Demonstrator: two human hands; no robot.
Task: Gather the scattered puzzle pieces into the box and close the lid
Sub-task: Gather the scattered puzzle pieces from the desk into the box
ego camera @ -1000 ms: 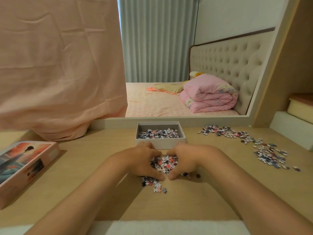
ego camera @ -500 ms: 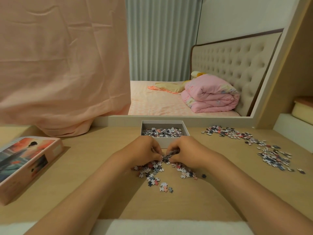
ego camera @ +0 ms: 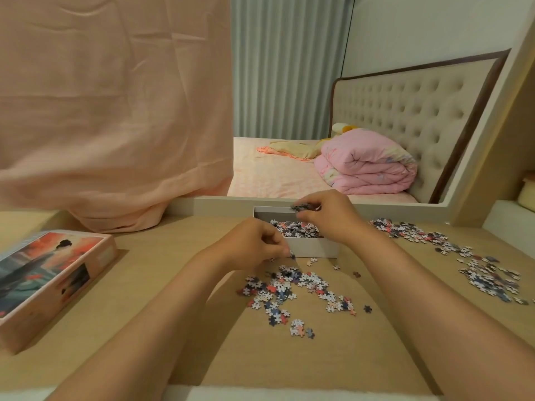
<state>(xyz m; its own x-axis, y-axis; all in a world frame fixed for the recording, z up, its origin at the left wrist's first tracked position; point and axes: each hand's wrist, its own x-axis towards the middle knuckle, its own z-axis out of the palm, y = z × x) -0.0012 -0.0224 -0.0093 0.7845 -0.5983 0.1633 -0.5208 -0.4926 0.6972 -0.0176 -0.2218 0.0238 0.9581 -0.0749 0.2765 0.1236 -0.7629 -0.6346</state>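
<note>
A white open box [ego camera: 312, 248] stands at the back of the wooden desk, partly filled with puzzle pieces. My right hand [ego camera: 327, 215] hovers over the box and pinches a small clump of pieces at its fingertips. My left hand [ego camera: 254, 244] sits just in front of the box's left corner, fingers curled, pinching a few pieces low over the desk. A loose pile of pieces [ego camera: 298, 290] lies on the desk in front of the box. A second spread of pieces [ego camera: 463, 256] runs along the right side. The picture lid [ego camera: 49, 279] lies at the far left.
A peach cloth [ego camera: 115, 111] hangs over the desk's back left. A raised white ledge [ego camera: 376, 208] runs behind the box, with a bed beyond it. A white step and cushion [ego camera: 515, 209] stand at the right edge.
Both hands left the pile they were cupping together. The right hand rose with a clump of pieces over the box; the left hand stayed low near the box's front. The remaining pile lies spread out.
</note>
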